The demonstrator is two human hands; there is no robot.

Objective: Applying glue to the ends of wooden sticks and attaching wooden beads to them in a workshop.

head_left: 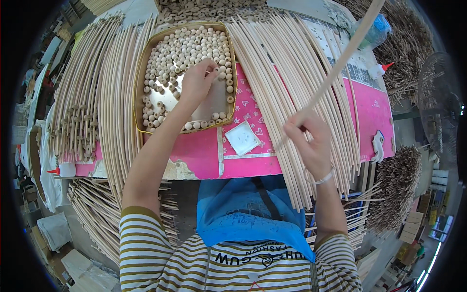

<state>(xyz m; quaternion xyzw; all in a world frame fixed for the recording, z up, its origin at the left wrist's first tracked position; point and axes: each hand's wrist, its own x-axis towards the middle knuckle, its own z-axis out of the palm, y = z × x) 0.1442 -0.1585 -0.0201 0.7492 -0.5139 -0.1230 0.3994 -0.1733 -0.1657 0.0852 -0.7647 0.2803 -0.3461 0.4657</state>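
My left hand (198,82) reaches over a gold-edged tray (214,101) of small round wooden beads (189,46). Its thumb and forefinger are pinched around one bead, mostly covered by the fingertips. My right hand (311,138) is closed around a long, thin wooden stick (343,61), tilted with its far end up to the right. Below that hand, a bundle of similar sticks (287,87) lies across the table. A small white square dish (242,138) rests between the tray and the bundle.
More sticks (114,102) lie left of the tray, some with beads near their ends. Wooden rings (209,12) are piled at the back. White red-tipped bottles stand at the right (377,71) and lie at the left (67,170) of the pink table (194,158). A fan (440,97) is far right.
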